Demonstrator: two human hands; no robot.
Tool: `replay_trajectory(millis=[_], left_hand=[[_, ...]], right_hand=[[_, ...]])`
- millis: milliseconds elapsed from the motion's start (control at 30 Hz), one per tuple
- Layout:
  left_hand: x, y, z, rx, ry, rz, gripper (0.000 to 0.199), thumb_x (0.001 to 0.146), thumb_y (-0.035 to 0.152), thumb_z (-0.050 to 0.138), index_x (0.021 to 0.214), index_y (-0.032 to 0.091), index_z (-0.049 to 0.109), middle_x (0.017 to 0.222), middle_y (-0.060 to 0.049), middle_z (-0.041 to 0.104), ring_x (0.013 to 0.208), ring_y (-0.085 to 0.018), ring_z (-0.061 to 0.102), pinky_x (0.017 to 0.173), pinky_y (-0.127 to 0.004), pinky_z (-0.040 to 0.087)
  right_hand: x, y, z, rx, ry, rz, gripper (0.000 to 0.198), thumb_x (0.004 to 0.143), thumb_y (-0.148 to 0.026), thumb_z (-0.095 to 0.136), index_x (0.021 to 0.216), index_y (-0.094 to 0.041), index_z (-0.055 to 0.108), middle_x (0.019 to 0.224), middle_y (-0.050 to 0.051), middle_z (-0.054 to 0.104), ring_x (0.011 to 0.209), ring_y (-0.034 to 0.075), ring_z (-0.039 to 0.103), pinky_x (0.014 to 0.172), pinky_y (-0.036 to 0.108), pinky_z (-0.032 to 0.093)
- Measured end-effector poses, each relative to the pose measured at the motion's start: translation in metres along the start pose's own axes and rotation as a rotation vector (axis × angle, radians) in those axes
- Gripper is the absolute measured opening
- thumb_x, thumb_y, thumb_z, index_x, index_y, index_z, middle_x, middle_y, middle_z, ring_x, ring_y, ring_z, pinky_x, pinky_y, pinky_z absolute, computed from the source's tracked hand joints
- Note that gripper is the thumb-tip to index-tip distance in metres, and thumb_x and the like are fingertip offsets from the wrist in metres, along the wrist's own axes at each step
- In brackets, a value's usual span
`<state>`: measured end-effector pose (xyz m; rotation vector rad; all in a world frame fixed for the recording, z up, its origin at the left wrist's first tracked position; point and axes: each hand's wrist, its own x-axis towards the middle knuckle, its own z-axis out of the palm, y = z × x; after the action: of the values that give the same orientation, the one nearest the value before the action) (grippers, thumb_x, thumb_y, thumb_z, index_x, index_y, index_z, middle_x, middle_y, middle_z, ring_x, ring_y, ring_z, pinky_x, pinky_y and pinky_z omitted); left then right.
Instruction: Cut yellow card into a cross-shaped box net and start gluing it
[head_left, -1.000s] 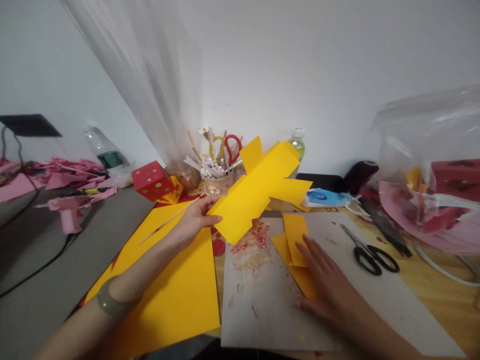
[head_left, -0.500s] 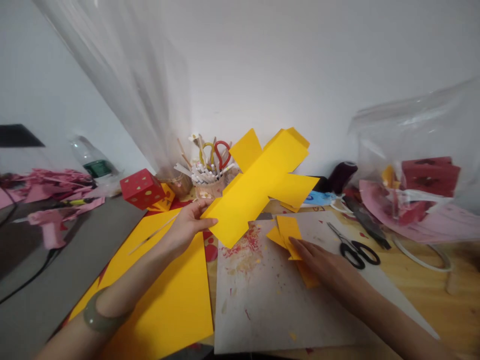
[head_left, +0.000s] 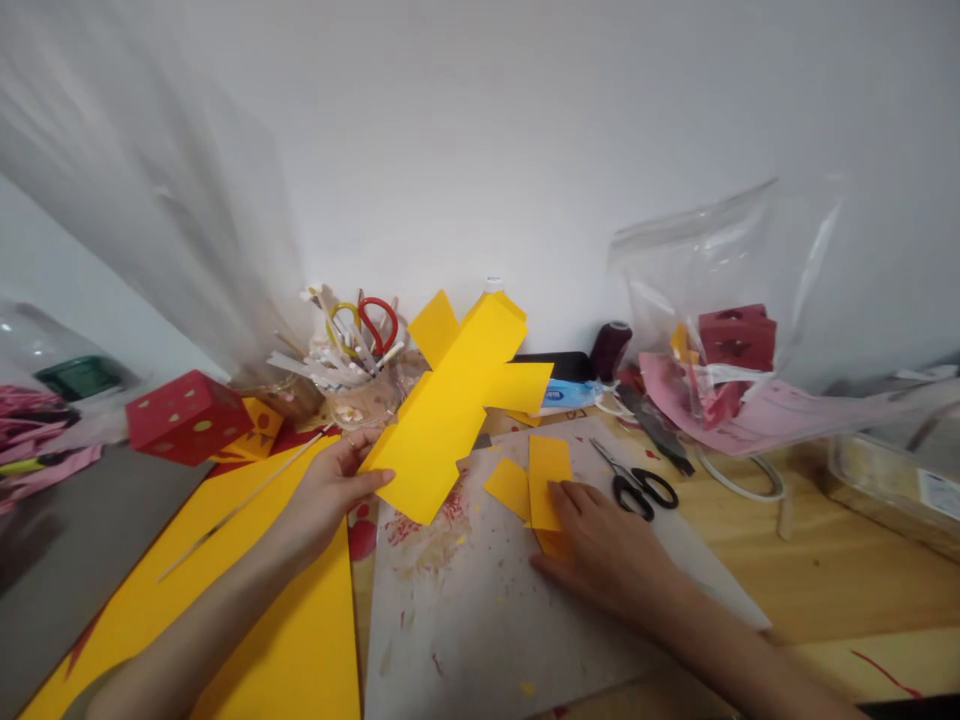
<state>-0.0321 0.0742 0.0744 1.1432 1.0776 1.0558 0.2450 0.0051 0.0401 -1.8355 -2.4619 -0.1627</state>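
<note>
My left hand (head_left: 337, 485) pinches one end of a flat yellow paper cut-out (head_left: 457, 415) between thumb and fingers. The cut-out is cross-shaped, with side flaps and folded edges, and is held raised and slanted above the table. My right hand (head_left: 607, 550) lies palm down, thumb spread from the fingers, with its fingertips on a small yellow paper strip (head_left: 550, 460). Beside that strip is another yellow paper piece (head_left: 510, 488); more yellow paper shows partly under the hand. These pieces lie on a stained grey board (head_left: 457, 640). Black-handled scissors (head_left: 634, 485) rest just beyond my right hand.
A large yellow sheet (head_left: 300, 620) with a thin stick (head_left: 232, 515) on it lies at left. Behind stand a red box (head_left: 187, 415) and a cup (head_left: 367, 405) of scissors and sticks. A clear bag (head_left: 697, 260) and plastic container (head_left: 892, 490) are at right.
The view has turned right, so things appear shifted left. The left hand still holds the cut-out. The right hand's thumb now shows apart, and the small pieces under it lie straighter.
</note>
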Motion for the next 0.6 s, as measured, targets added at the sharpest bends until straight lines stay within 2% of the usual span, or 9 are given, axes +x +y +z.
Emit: replay_trajectory(millis=[67, 233, 300, 400, 500, 600], left_hand=[[0.001, -0.001, 0.001, 0.010, -0.002, 0.001, 0.040, 0.056, 0.018, 0.079, 0.093, 0.017, 0.064, 0.091, -0.004, 0.072, 0.079, -0.020, 0.066, 0.070, -0.026, 0.049], [0.003, -0.002, 0.002, 0.027, 0.002, 0.004, 0.031, 0.058, 0.018, 0.077, 0.087, 0.017, 0.065, 0.086, -0.002, 0.071, 0.074, -0.017, 0.064, 0.065, -0.023, 0.047], [0.004, -0.003, 0.002, 0.025, 0.006, 0.001, 0.032, 0.057, 0.018, 0.077, 0.087, 0.017, 0.065, 0.083, -0.001, 0.071, 0.073, -0.016, 0.063, 0.063, -0.022, 0.047], [0.004, -0.005, 0.002, 0.066, 0.036, -0.006, 0.036, 0.056, 0.021, 0.078, 0.090, 0.017, 0.064, 0.081, 0.000, 0.069, 0.066, -0.014, 0.060, 0.053, -0.020, 0.042], [0.004, -0.009, -0.003, 0.103, 0.057, -0.023, 0.042, 0.057, 0.024, 0.078, 0.095, 0.018, 0.064, 0.083, 0.000, 0.068, 0.066, -0.014, 0.060, 0.048, -0.019, 0.041], [0.004, -0.014, -0.008, 0.098, 0.049, -0.047, 0.042, 0.059, 0.025, 0.078, 0.098, 0.020, 0.063, 0.088, 0.000, 0.069, 0.075, -0.016, 0.063, 0.060, -0.021, 0.047]], right_hand=[[0.001, 0.005, 0.003, 0.000, -0.017, -0.034, 0.050, 0.075, -0.033, 0.057, 0.115, -0.004, 0.058, 0.113, 0.023, 0.065, 0.101, 0.034, 0.062, 0.069, 0.041, 0.056], [0.005, 0.026, 0.011, -0.041, -0.016, -0.160, 0.045, 0.075, -0.011, 0.049, 0.119, -0.004, 0.056, 0.107, 0.021, 0.067, 0.095, 0.032, 0.062, 0.066, 0.040, 0.056], [0.006, 0.030, 0.011, -0.066, -0.004, -0.207, 0.045, 0.075, -0.005, 0.046, 0.119, -0.005, 0.056, 0.099, 0.020, 0.068, 0.089, 0.032, 0.063, 0.060, 0.038, 0.055], [0.008, 0.035, 0.013, -0.077, 0.017, -0.249, 0.043, 0.077, 0.002, 0.042, 0.116, -0.009, 0.057, 0.086, 0.014, 0.070, 0.075, 0.026, 0.065, 0.052, 0.032, 0.052], [0.009, 0.043, 0.015, -0.042, 0.035, -0.256, 0.036, 0.078, 0.003, 0.047, 0.106, -0.016, 0.061, 0.086, 0.008, 0.070, 0.074, 0.020, 0.065, 0.057, 0.028, 0.052], [0.009, 0.063, 0.009, -0.001, 0.068, -0.190, 0.021, 0.086, -0.008, 0.054, 0.104, -0.016, 0.062, 0.087, 0.003, 0.070, 0.073, 0.015, 0.065, 0.063, 0.028, 0.053]])
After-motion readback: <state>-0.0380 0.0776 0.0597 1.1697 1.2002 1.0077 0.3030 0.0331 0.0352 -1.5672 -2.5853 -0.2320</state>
